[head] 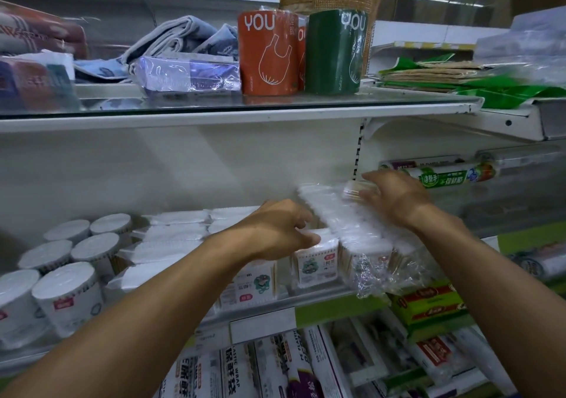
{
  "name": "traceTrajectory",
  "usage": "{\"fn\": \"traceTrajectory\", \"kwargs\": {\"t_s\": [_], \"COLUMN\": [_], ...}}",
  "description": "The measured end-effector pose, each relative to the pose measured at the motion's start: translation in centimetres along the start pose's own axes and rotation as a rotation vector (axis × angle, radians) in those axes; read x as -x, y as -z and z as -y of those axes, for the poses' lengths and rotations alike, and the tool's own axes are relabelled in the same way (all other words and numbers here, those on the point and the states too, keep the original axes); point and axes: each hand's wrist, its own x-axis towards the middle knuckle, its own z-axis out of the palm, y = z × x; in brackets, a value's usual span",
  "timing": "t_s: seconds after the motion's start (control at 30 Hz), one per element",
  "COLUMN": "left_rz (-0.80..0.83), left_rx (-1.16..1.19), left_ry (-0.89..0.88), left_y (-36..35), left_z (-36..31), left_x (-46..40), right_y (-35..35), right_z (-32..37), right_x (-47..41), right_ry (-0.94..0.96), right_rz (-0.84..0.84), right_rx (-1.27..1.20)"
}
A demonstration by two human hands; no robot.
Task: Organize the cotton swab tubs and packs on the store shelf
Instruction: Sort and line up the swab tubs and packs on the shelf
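Observation:
Several white round cotton swab tubs (66,293) stand at the left of the middle shelf (260,309). Flat cotton swab packs (174,232) lie in rows beside them, and boxed packs (317,263) stand at the front. My left hand (278,229) reaches over the boxed packs with fingers curled, touching their tops. My right hand (395,198) grips a long plastic-wrapped bundle of swab packs (352,223), tilted up off the shelf, its loose wrap hanging over the shelf edge.
Cling film rolls (444,174) lie to the right behind my right hand. Orange and green bag rolls (269,51), towels and packets fill the upper shelf. Plastic wrap boxes (275,367) and green boxes (428,305) sit on the shelf below.

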Motion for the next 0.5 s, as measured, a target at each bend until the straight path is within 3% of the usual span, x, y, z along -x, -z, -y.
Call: {"fn": "traceTrajectory", "kwargs": {"t_s": [0.13, 0.3, 0.5], "left_rz": [-0.046, -0.145, -0.252], "left_rx": [0.066, 0.131, 0.174], "left_ry": [0.006, 0.000, -0.034], "left_y": [0.1, 0.3, 0.5], "left_z": [0.6, 0.9, 1.3], "left_x": [-0.2, -0.2, -0.5], "right_y": [-1.0, -1.3, -0.9], "right_z": [-0.4, -0.7, -0.9], "right_x": [-0.2, -0.5, -0.9], "right_ry": [0.004, 0.028, 0.072], "right_rz": [0.078, -0.041, -0.024], "right_rx": [-0.008, -0.009, 0.028]}}
